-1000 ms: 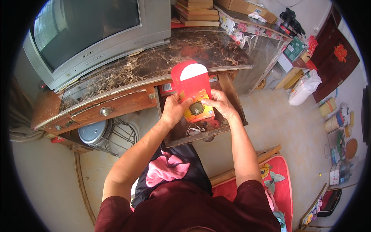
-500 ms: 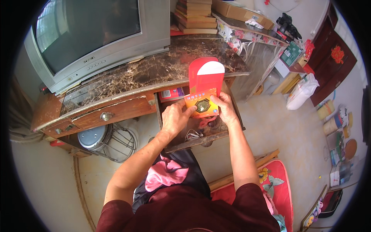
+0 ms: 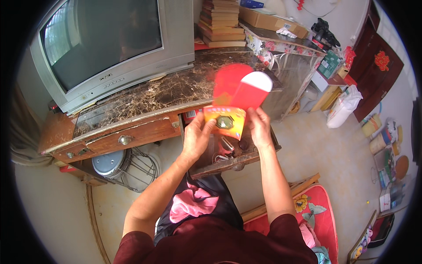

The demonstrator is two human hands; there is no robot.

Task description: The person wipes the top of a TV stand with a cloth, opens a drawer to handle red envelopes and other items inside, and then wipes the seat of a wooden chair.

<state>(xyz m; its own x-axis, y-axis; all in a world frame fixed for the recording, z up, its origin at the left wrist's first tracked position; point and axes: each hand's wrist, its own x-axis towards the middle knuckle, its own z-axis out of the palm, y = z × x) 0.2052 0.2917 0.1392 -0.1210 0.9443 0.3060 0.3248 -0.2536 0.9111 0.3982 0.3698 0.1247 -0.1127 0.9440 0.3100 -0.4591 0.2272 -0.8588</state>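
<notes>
My left hand pinches a small yellow-orange packet with a dark octagonal window or emblem on its front. A wide red envelope with a rounded top stands up behind the packet; which hand bears it I cannot tell. Between thumb and fingers, my right hand grips a second red envelope, its rounded flap white inside, tilted to the right. All of this is held above a pulled-out wooden drawer. Inside lie a white cable and a small dark round thing.
A boxy television stands on the marble-topped cabinet, beside stacked books. Below the cabinet's left part is a blue-lidded bucket by a wire rack. A red floral cushion lies at lower right.
The two red envelopes have fanned apart, the white-flapped one swinging right with my right hand. My right hand has left the orange packet, which has shifted slightly left in my left hand.
</notes>
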